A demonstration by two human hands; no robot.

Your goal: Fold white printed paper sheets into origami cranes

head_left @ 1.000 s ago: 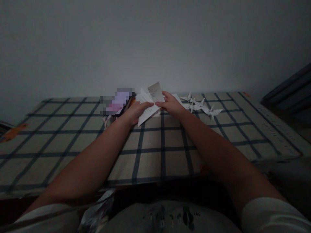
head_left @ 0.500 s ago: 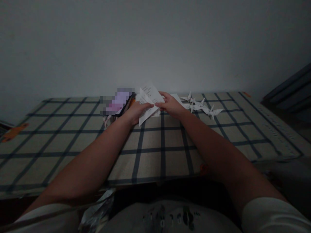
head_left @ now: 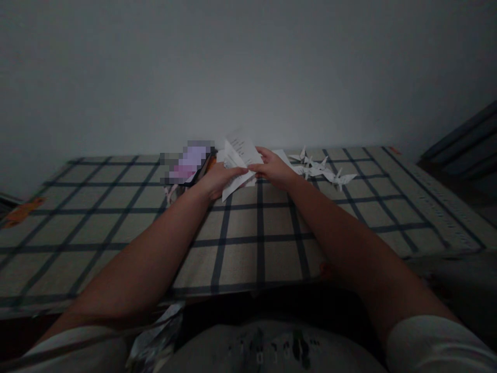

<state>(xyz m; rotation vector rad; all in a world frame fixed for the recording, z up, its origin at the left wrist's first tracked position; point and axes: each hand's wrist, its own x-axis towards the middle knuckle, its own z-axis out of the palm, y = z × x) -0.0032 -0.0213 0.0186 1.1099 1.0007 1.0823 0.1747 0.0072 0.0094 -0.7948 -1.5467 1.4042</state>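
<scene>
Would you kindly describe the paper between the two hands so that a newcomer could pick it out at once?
On the checked tablecloth, look to the far side, by the wall. There the left hand and the right hand hold a folded white paper with printed lines. Unlike the bird-shaped papers to its right, it is in the hands.

No actual words can be made out here, tbh. Short rows of dark print are carried by the folded paper [head_left: 244, 148], but they're way too tiny and dim to be read. Letter-like marks are strung along the right border of the checked tablecloth [head_left: 438, 204], also illegible. Same deal with the shirt [head_left: 277, 355]: character-ish shapes are printed across it, none decipherable. The lilac screen [head_left: 192, 161] is pixelated out.
</scene>
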